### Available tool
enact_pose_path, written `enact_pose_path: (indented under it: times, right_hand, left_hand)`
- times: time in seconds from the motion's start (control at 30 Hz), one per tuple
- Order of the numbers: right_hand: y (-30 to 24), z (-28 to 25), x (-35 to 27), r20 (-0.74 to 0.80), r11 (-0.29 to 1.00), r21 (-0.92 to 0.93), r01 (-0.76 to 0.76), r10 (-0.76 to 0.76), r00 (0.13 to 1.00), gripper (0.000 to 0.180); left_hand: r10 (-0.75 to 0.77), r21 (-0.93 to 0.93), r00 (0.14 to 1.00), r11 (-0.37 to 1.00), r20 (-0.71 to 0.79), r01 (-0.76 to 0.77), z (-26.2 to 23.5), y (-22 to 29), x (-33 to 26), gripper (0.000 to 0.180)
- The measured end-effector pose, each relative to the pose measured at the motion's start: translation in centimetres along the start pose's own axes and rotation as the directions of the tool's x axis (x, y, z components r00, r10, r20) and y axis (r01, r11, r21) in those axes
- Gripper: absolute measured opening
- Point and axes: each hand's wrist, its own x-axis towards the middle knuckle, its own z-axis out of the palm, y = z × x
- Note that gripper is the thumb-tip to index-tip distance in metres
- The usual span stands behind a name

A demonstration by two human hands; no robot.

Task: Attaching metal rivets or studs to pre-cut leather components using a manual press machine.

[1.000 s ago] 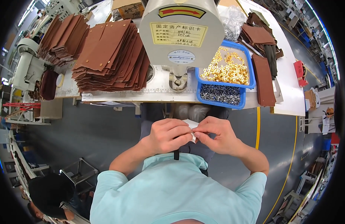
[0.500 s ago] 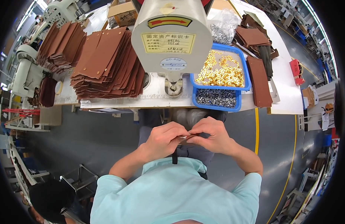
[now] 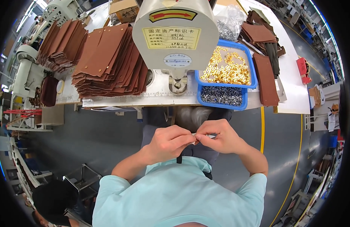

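Over my lap, just short of the table, my left hand (image 3: 169, 140) and my right hand (image 3: 218, 137) meet fingertip to fingertip. Both are closed in a pinch on a small pale-and-brown piece (image 3: 195, 141). The fingers cover most of it, so its kind does not show. Beyond my hands stands a press machine (image 3: 175, 38) with a metal die (image 3: 178, 84) at the table's front edge. To its right is a blue tray (image 3: 253, 77) of gold ring-shaped fittings (image 3: 226, 68), and nearer me a blue tray (image 3: 220, 108) of dark silvery fittings (image 3: 221, 95).
Left of the machine lie stacked brown leather panels (image 3: 103, 53), with more leather stacks (image 3: 63, 45) farther left. A single brown panel (image 3: 265, 79) rests right of the trays. A clear bag (image 3: 229, 24) and a cardboard box (image 3: 123, 10) sit behind. Another person (image 3: 55, 200) is at lower left.
My fingertips have come closer together around the small piece, and less of its brown part shows. The view has shifted slightly; the things on the table have stayed in place.
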Motion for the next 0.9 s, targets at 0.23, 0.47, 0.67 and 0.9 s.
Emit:
enact_pose_path:
  times: [0.23,0.47,0.67,0.9]
  right_hand:
    - [-0.6,0.1,0.0,0.081,0.977,0.147,-0.151,0.14,0.987,0.007]
    - [-0.2,0.1,-0.1,0.041,0.993,0.1,-0.064,0.06,0.997,0.009]
    - [0.1,0.0,0.0,-0.001,0.996,-0.004,0.091,-0.091,0.996,0.01]
    - [1.7,0.9,-0.4,-0.08,0.964,-0.118,0.237,-0.248,0.966,0.033]
  left_hand:
    - [0.122,0.076,0.992,0.99,-0.033,-0.12,-0.3,0.3,-0.1,0.025]
    - [0.138,0.071,0.99,0.988,-0.042,-0.134,-0.5,0.1,0.0,0.025]
    - [0.09,0.06,0.995,0.994,-0.034,-0.087,-0.5,0.0,0.5,0.026]
    - [-0.113,-0.062,0.994,0.992,0.01,0.114,-0.5,0.4,-0.1,0.023]
